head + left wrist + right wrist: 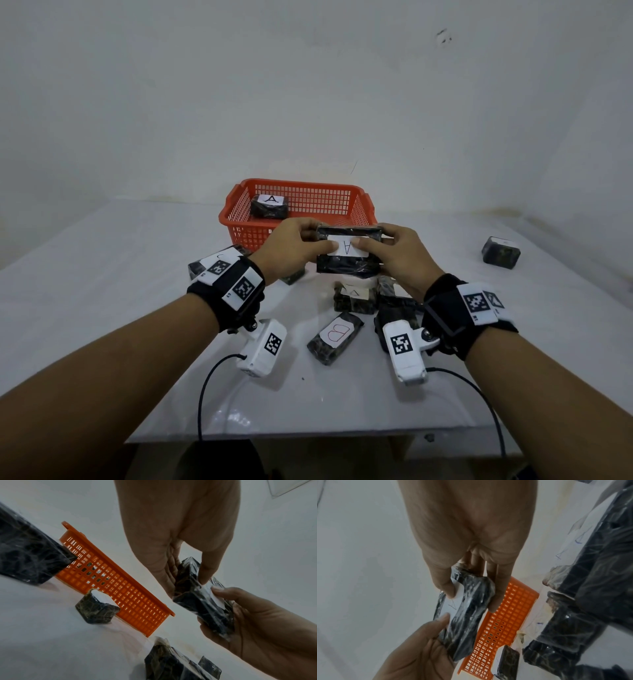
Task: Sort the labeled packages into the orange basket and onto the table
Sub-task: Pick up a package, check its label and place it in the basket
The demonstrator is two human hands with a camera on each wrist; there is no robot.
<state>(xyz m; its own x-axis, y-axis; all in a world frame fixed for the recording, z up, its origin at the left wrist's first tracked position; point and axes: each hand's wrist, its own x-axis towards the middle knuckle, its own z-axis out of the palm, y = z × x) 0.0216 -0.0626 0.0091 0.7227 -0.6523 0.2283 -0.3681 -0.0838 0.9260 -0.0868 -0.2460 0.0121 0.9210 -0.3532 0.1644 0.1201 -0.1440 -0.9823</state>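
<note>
Black, film-wrapped pkg marked "A" (347, 251) is up in the air btwn both hands, just in front of the orange basket (356, 209) and above the bench (102, 291). Left hand (291, 248) pinches its left end, thumb on the white label; right hand (399, 255) grips the right end, thumb on the label too, other fingers (496, 588) curled behind. So both hands are clenched on the same pkg, label facing the person. Step in hand, imo: reading/checking the letter before sorting. One pkg marked "A" (269, 206) already lies in the basket's left rear corner, so this one prob. goes in there as well; next move calls for carrying it fwd over the near rim and letting go, one hand likely enough. Writing readable: "A" in dark ink on the held pkg and the basket pkg; "B" in red on a pkg (335, 337) lying on the bench near the wrists; a pkg in the pile (354, 298) under the hands shows what looks like an "A", partly hidden. A pkg behind the left wrist (212, 263) has a label w/ a curved stroke, poss. "C", can't tell. A lone pkg (500, 252) sits well apart at right, label unreadable. Wrist bands carry square b/w code tags, no brand seen.
</note>
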